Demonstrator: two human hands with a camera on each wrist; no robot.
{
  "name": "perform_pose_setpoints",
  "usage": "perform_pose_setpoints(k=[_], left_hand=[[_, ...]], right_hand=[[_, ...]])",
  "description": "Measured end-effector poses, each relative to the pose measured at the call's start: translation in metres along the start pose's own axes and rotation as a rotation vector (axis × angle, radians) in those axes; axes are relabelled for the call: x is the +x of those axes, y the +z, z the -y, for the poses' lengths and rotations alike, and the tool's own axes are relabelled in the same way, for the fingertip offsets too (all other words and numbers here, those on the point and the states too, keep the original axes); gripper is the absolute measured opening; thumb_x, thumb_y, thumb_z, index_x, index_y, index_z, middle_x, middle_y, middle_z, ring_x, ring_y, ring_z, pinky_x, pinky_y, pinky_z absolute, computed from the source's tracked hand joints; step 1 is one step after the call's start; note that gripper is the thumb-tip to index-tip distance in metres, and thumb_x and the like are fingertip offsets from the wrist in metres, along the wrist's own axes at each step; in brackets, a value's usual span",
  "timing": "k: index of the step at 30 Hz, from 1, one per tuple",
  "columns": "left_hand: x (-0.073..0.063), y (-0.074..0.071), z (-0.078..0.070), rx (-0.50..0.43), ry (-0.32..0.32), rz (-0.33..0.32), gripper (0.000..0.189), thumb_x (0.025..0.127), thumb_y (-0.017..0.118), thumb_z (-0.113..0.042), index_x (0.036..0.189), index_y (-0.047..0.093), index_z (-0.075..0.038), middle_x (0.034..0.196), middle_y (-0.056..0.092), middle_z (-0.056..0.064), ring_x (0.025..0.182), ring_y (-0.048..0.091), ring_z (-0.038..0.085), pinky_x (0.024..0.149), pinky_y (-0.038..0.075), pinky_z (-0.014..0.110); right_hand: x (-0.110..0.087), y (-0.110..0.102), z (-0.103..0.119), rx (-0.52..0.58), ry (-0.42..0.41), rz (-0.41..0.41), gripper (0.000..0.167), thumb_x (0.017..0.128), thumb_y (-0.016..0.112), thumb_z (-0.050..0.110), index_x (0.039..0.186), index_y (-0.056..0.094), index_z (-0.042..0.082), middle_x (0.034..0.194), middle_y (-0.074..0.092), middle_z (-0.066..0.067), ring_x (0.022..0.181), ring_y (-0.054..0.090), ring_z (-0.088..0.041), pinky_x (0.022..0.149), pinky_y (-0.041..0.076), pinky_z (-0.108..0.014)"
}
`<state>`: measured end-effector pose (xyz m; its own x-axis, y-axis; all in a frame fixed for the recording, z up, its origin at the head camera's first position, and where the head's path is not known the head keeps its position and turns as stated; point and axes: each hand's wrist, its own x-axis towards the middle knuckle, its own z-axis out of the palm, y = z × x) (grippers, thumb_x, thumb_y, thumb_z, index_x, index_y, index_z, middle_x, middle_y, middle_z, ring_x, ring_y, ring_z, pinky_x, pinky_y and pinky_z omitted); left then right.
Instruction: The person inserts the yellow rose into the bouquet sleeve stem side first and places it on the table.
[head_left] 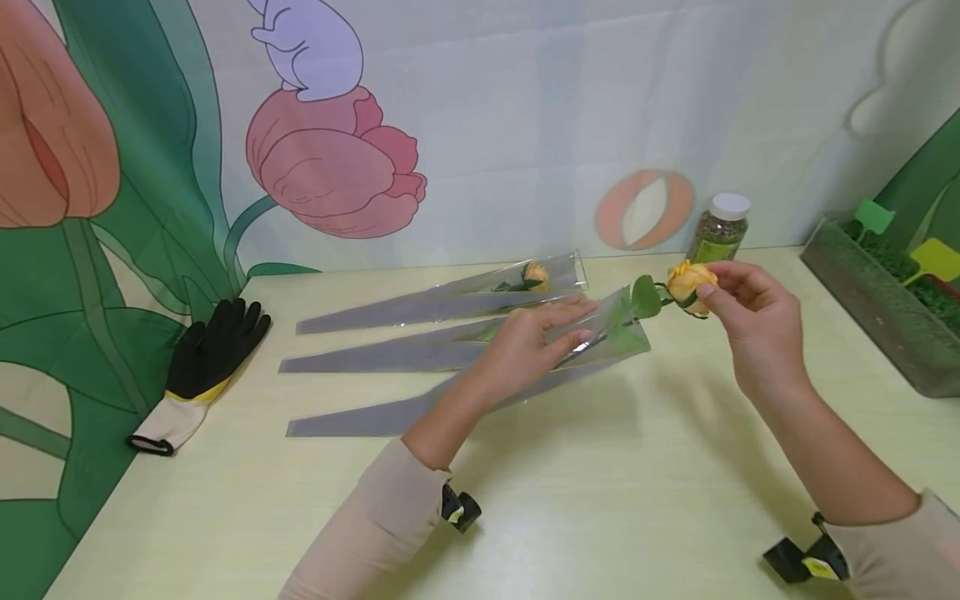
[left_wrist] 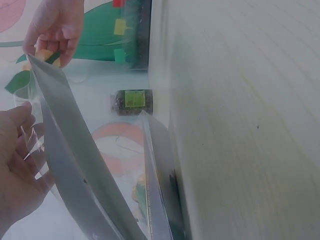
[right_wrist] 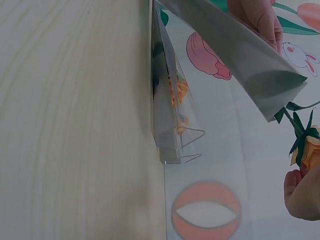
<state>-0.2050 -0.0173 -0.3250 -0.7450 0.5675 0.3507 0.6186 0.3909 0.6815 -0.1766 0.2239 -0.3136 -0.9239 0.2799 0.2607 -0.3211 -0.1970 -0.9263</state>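
My left hand holds the mouth end of the nearest flower sleeve, a long tapering wrap with a grey back and clear front. In the left wrist view this sleeve tilts up off the table, fingers behind its clear film. My right hand pinches the bloom of a yellow-orange rose between thumb and fingers, just beyond the sleeve's mouth. Its stem and some green leaves lie inside the sleeve. In the right wrist view the rose shows dark green sepals under the petals.
Behind lie two more sleeves, a middle one and a back one with a rose in it. A black-and-white glove is at left. A white-capped jar and a clear planter box stand at right.
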Motion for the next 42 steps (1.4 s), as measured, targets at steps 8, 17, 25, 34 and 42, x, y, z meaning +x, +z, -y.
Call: perform_pose_setpoints(k=[8, 17, 25, 34, 42], left_hand=[[0.002, 0.0, 0.0, -0.007, -0.007, -0.001, 0.039, 0.091, 0.06, -0.023, 0.13, 0.056, -0.013, 0.131, 0.052, 0.003, 0.123, 0.042, 0.006, 0.075, 0.042, 0.023], [0.002, -0.001, -0.002, 0.001, -0.01, -0.006, 0.039, 0.091, 0.06, -0.023, 0.129, 0.056, -0.015, 0.129, 0.053, 0.001, 0.12, 0.046, 0.009, 0.066, 0.042, 0.023], [0.003, -0.004, -0.007, -0.001, -0.002, -0.008, 0.041, 0.091, 0.06, -0.023, 0.13, 0.055, -0.014, 0.131, 0.052, 0.001, 0.11, 0.055, 0.011, 0.081, 0.043, 0.023], [0.002, -0.005, -0.007, 0.004, -0.006, -0.012, 0.042, 0.091, 0.06, -0.024, 0.131, 0.055, -0.013, 0.131, 0.052, 0.002, 0.115, 0.052, 0.016, 0.082, 0.045, 0.028], [0.003, -0.006, -0.008, 0.004, -0.032, 0.006, 0.043, 0.09, 0.059, -0.027, 0.132, 0.054, -0.015, 0.133, 0.05, 0.002, 0.121, 0.045, 0.011, 0.082, 0.045, 0.03]], right_hand=[[-0.002, 0.003, -0.002, -0.039, 0.005, 0.048, 0.012, 0.084, 0.066, 0.0, 0.094, 0.067, 0.007, 0.087, 0.059, -0.002, 0.079, 0.054, -0.011, 0.07, 0.048, -0.014], [-0.008, 0.011, -0.005, -0.087, 0.0, 0.081, 0.014, 0.084, 0.066, 0.0, 0.094, 0.067, 0.009, 0.088, 0.061, 0.0, 0.078, 0.055, -0.01, 0.069, 0.047, -0.013], [-0.011, 0.018, -0.006, -0.153, -0.012, 0.136, 0.015, 0.084, 0.066, 0.0, 0.095, 0.066, 0.01, 0.085, 0.062, 0.002, 0.078, 0.057, -0.009, 0.068, 0.047, -0.013], [-0.013, 0.021, -0.009, -0.184, -0.004, 0.2, 0.017, 0.084, 0.066, -0.001, 0.096, 0.065, 0.011, 0.083, 0.062, 0.002, 0.076, 0.058, -0.008, 0.068, 0.048, -0.014], [-0.014, 0.021, -0.008, -0.202, 0.001, 0.223, 0.016, 0.084, 0.066, 0.001, 0.097, 0.065, 0.01, 0.086, 0.063, 0.003, 0.079, 0.058, -0.008, 0.068, 0.048, -0.014]])
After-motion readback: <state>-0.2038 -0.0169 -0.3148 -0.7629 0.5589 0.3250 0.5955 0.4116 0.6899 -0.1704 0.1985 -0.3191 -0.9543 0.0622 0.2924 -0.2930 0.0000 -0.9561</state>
